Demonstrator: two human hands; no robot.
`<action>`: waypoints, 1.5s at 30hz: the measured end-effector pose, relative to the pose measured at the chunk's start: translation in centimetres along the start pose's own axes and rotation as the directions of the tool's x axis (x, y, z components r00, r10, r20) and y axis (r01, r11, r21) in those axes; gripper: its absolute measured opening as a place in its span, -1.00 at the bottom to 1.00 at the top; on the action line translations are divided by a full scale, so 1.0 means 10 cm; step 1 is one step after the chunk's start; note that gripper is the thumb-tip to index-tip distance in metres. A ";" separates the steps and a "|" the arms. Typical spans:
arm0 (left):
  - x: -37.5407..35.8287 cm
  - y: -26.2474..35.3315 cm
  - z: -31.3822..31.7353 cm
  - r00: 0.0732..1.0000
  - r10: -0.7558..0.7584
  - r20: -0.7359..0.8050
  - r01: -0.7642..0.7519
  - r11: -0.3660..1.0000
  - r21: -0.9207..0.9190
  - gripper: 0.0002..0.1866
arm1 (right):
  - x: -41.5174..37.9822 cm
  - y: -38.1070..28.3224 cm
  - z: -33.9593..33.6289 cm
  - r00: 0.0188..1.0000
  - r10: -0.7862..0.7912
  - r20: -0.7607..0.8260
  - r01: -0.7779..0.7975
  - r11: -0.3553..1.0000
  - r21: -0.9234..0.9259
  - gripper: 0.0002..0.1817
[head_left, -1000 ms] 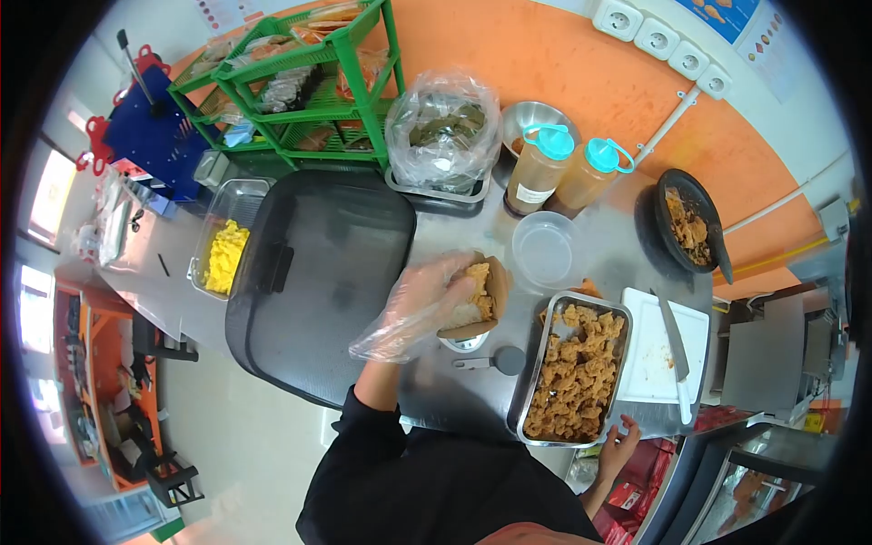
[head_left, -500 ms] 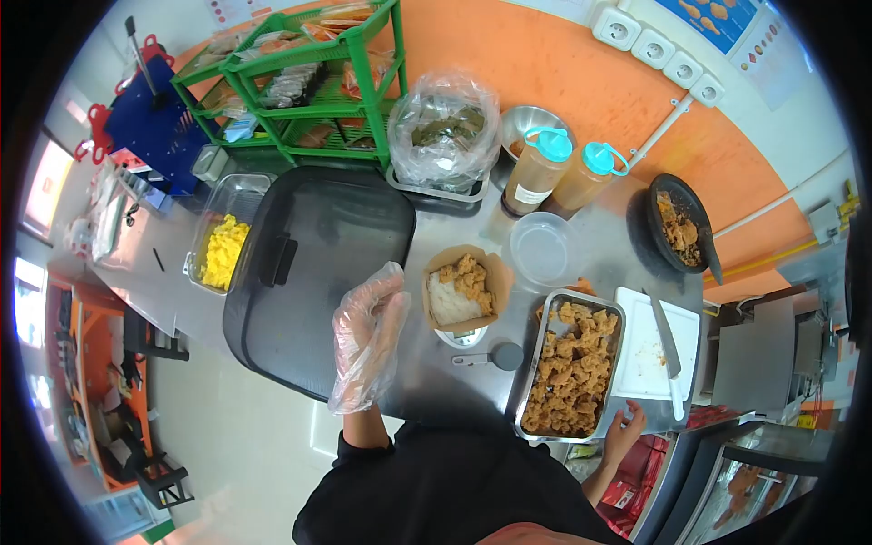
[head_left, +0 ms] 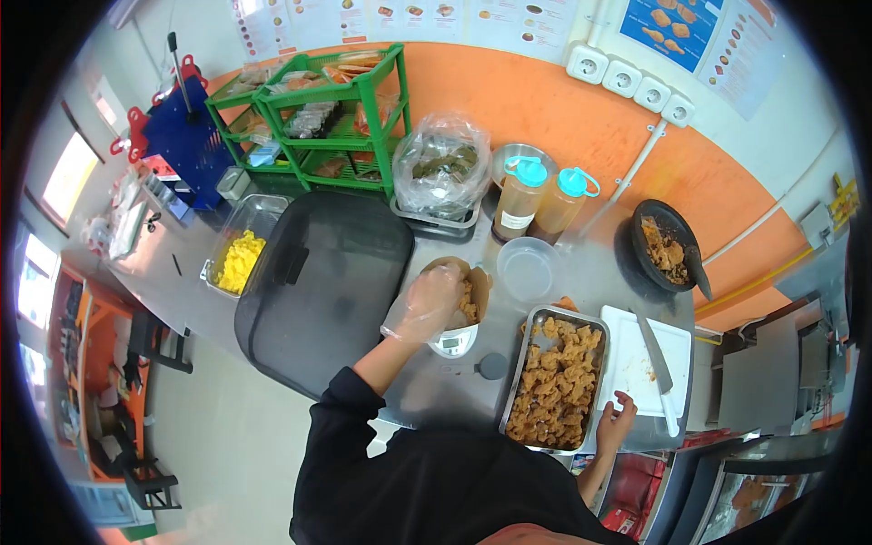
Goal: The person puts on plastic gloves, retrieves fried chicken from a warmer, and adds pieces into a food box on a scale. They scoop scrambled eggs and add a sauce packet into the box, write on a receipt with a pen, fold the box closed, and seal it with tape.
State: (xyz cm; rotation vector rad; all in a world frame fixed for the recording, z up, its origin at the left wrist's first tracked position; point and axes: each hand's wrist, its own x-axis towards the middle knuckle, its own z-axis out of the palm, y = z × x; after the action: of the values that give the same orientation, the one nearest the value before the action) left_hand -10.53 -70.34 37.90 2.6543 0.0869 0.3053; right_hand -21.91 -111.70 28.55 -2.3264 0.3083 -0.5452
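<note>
The left hand (head_left: 434,295), in a clear plastic glove, reaches over the paper box (head_left: 483,283), its back turned up and its fingers bent down into the opening. The fingertips are hidden, so I can't tell whether they grip anything. Brown fried pieces (head_left: 469,303) show beside the fingers. The box sits on a white scale (head_left: 454,343), whose display faces the person.

Just below the box, on the metal bench (head_left: 436,395), lies a dark round scoop (head_left: 491,366). Just to the right of the box stands a round clear tub (head_left: 529,270), and below that, a metal tray (head_left: 516,391) heaped with crumbly fried chunks (head_left: 554,381). At the tray's far side from the box is the bare right hand (head_left: 618,418), open and holding nothing, fingers loosely curled. Whether it touches the tray I can't tell. Near it, a knife (head_left: 654,352) lies on a white cutting board (head_left: 625,363).

Left of the box spreads a big dark lid (head_left: 331,282), with a container (head_left: 259,213) of yellow food (head_left: 238,262) beyond it. Behind the box are two blue-capped bottles (head_left: 518,204) and a bag of green leaves (head_left: 443,163). Well off to its right sits a black mortar (head_left: 652,213).
</note>
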 end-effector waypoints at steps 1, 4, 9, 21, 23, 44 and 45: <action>-0.01 0.02 -0.02 1.000 0.003 0.000 -0.003 1.000 0.004 -0.79 | -0.01 0.02 0.00 1.000 0.015 0.001 -0.015 1.000 -0.003 -0.71; -0.04 0.04 -0.06 0.997 0.072 0.012 -0.072 0.997 0.016 -0.81 | -0.01 0.08 0.00 1.000 0.030 0.003 -0.030 1.000 -0.002 -0.71; -0.06 0.02 -0.08 0.991 0.131 0.024 -0.133 0.983 0.122 -0.78 | 0.02 0.08 0.02 0.999 0.044 0.025 -0.044 0.999 0.012 -0.70; -1.00 -0.09 -0.90 0.842 -0.534 -0.077 0.177 0.408 -0.896 -0.61 | 0.07 0.14 -0.01 0.999 -0.024 0.040 0.022 0.999 0.034 -0.81; -1.13 -0.19 -0.67 0.839 -0.540 -0.061 0.223 0.443 -0.868 -0.57 | 0.14 0.12 0.06 0.997 -0.022 0.068 0.024 0.999 -0.030 -0.87; -1.17 -0.03 -0.56 0.893 -0.447 -0.055 0.196 0.496 -0.846 -0.55 | 0.22 -0.05 0.36 0.998 -0.027 0.048 0.031 0.995 -0.091 -0.93; -1.18 -0.03 -0.56 0.896 -0.442 -0.050 0.204 0.509 -0.836 -0.55 | 0.22 -0.04 0.37 0.999 -0.029 0.036 0.032 0.996 -0.082 -0.93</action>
State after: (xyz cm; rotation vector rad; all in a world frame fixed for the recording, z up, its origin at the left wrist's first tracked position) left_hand -23.26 -68.89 40.27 1.5912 0.4251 0.4331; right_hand -18.23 -110.02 27.05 -2.4212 0.2841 -0.5145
